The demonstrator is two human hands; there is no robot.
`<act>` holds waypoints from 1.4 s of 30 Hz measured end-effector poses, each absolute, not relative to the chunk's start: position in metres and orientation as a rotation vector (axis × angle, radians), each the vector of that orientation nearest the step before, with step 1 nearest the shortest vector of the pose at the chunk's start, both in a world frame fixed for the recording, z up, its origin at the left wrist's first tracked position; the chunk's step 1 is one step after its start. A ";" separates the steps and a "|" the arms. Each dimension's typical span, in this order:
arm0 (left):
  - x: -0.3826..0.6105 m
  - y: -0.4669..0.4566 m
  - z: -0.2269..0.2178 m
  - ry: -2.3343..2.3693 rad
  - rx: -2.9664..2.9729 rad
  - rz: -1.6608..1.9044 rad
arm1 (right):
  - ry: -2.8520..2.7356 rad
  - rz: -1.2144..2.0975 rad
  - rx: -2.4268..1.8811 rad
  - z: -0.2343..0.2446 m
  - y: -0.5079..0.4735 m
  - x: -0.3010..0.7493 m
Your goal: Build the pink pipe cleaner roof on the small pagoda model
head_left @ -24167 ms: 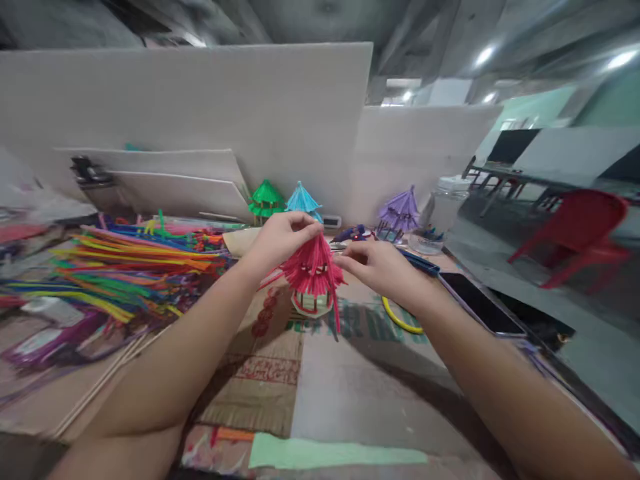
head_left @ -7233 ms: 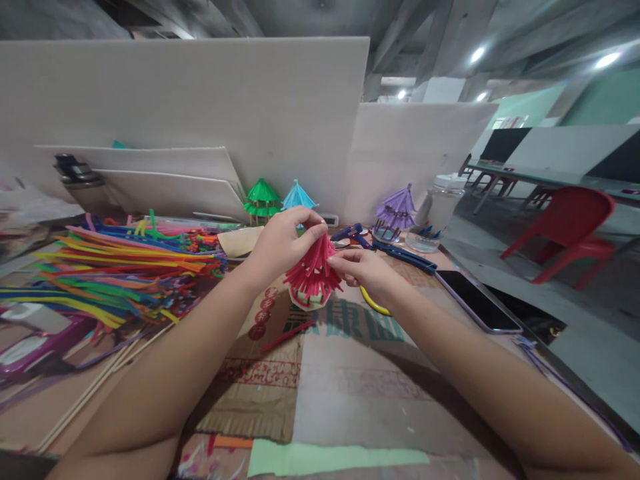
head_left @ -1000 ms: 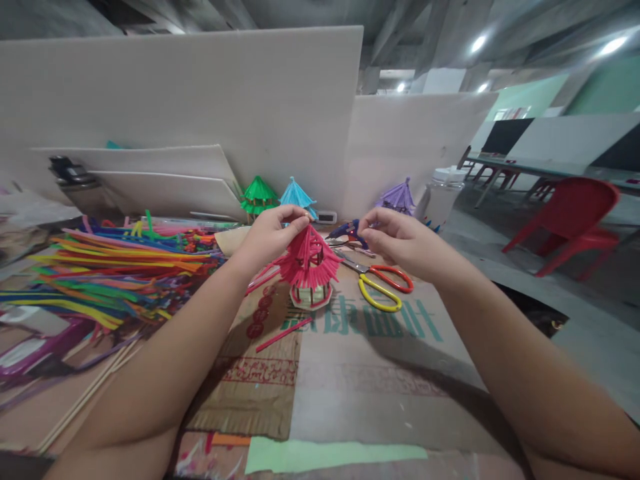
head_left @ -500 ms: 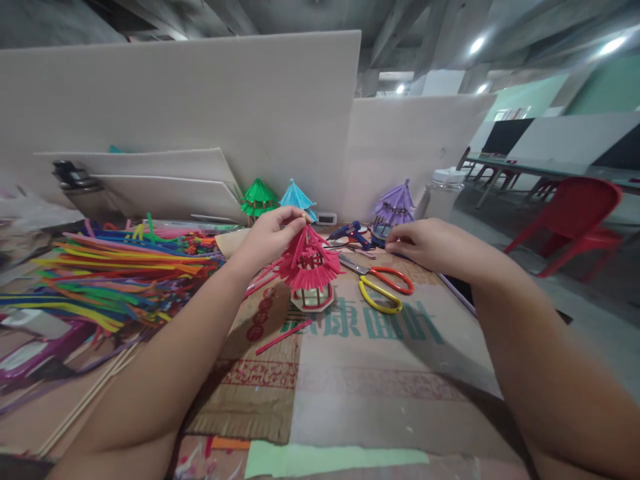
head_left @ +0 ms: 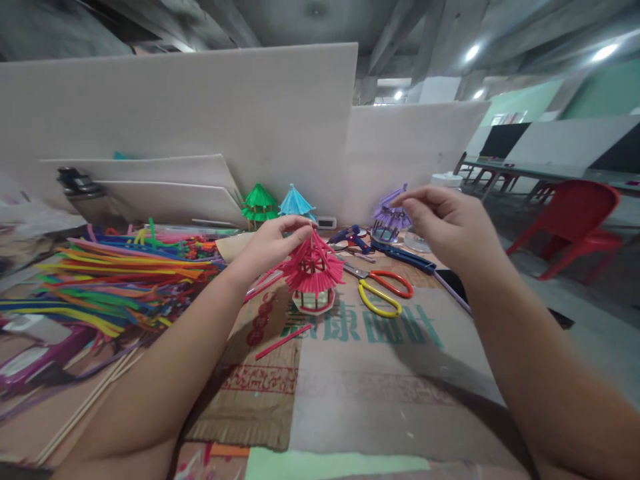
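Note:
A small red pavilion model (head_left: 315,270) with a two-tiered fuzzy-stick roof stands on the cardboard. My left hand (head_left: 280,243) pinches the tip of its roof between thumb and fingers. My right hand (head_left: 445,223) is raised at the right, its thumb and fingers drawn together. Anything between those fingertips is too small to make out. They overlap the roof of a purple pavilion model (head_left: 385,217) behind; whether they touch it I cannot tell. Scissors (head_left: 385,293) with one orange and one yellow handle lie right of the red model.
Green (head_left: 260,202) and light blue (head_left: 296,200) pavilion models stand at the back. A blue glue gun (head_left: 353,237) and a dark blue tool (head_left: 405,257) lie nearby. Colourful fuzzy sticks (head_left: 135,277) are heaped at left. One red stick (head_left: 283,342) lies in front.
My right hand has risen from low beside the purple model to the height of its roof, uncovering the dark blue tool. My left hand stays at the red roof tip. The view has shifted slightly.

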State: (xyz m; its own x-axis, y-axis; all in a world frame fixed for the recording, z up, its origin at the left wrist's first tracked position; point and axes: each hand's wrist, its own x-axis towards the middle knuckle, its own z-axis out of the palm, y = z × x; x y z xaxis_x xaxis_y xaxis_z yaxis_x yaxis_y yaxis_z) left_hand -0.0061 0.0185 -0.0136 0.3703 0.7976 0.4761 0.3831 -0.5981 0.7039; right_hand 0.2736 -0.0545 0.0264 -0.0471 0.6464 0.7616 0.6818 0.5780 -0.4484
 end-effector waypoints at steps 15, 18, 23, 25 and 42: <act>0.007 -0.018 0.004 0.823 2.288 0.944 | -1.981 0.072 -1.088 -0.017 -0.051 0.216; 0.011 -0.024 0.006 0.809 2.310 0.942 | -1.966 0.088 -1.068 -0.017 -0.051 0.216; 0.012 -0.024 0.006 0.788 2.335 0.937 | -1.944 0.091 -1.075 -0.016 -0.053 0.215; 0.012 -0.024 0.007 0.778 2.360 0.930 | -1.937 0.103 -1.090 -0.016 -0.054 0.214; 0.009 -0.017 0.002 0.911 2.430 1.035 | -1.965 0.076 -1.223 -0.001 -0.043 0.242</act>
State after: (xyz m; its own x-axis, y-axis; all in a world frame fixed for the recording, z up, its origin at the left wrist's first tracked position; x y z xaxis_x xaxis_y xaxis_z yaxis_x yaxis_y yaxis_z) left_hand 0.0090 -0.0167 0.0017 0.5277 0.6765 0.5137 0.4237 -0.7338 0.5311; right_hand 0.2422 -0.0425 -0.0006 -0.2100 0.7762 0.5945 0.7281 0.5300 -0.4347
